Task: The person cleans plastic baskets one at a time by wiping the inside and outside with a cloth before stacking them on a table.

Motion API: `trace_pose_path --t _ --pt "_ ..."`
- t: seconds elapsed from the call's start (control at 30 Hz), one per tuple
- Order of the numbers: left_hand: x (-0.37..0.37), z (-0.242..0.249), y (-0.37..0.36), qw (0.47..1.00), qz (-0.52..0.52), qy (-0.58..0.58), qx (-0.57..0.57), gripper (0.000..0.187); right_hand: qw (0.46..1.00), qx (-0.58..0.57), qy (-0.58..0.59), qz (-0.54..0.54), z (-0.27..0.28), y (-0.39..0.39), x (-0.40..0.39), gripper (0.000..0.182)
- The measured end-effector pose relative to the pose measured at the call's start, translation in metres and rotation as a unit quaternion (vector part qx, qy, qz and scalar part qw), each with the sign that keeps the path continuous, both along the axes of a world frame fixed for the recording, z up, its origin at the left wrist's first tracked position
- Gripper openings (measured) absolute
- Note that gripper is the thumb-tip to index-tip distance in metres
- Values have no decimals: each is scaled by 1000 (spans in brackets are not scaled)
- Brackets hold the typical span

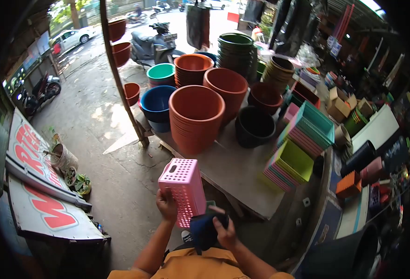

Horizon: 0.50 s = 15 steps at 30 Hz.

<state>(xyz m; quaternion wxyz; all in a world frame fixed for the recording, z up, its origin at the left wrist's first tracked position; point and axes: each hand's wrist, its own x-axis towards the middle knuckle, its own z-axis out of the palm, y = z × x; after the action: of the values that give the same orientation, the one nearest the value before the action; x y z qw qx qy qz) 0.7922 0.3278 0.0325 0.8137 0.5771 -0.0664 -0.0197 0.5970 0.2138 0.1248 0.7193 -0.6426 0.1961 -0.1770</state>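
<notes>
My left hand (pixel 167 204) is closed on the side of a pink plastic basket (pixel 186 190) with rows of punched holes. The basket stands on end, its handle slot facing up. In my right hand (pixel 225 232) is a dark blue cloth (pixel 206 230), gripped with the thumb on top and held close to the basket's lower right side. A small pale green edge shows between basket and cloth; what it belongs to I cannot make out.
Ahead, a low table (pixel 232 173) carries stacked terracotta-coloured pots (pixel 196 122), blue pots (pixel 158 100), a black pot (pixel 255 126) and stacked baskets (pixel 286 165). A wooden post (pixel 121 79) rises at its left corner. Lettered boards (pixel 51 204) lean at left.
</notes>
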Motion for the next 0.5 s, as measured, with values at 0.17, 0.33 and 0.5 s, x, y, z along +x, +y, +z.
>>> trace_pose_path --t 0.17,0.33,0.5 --pt "-45 27 -17 845 -165 -364 355 34 993 4 64 -97 0 -54 -5 58" --pt "-86 16 -44 720 -301 -516 353 28 977 -15 200 -70 -31 -95 -31 47" --pt "-120 -3 -74 618 -373 -577 382 23 920 -142 345 -122 -69 -115 -80 37"
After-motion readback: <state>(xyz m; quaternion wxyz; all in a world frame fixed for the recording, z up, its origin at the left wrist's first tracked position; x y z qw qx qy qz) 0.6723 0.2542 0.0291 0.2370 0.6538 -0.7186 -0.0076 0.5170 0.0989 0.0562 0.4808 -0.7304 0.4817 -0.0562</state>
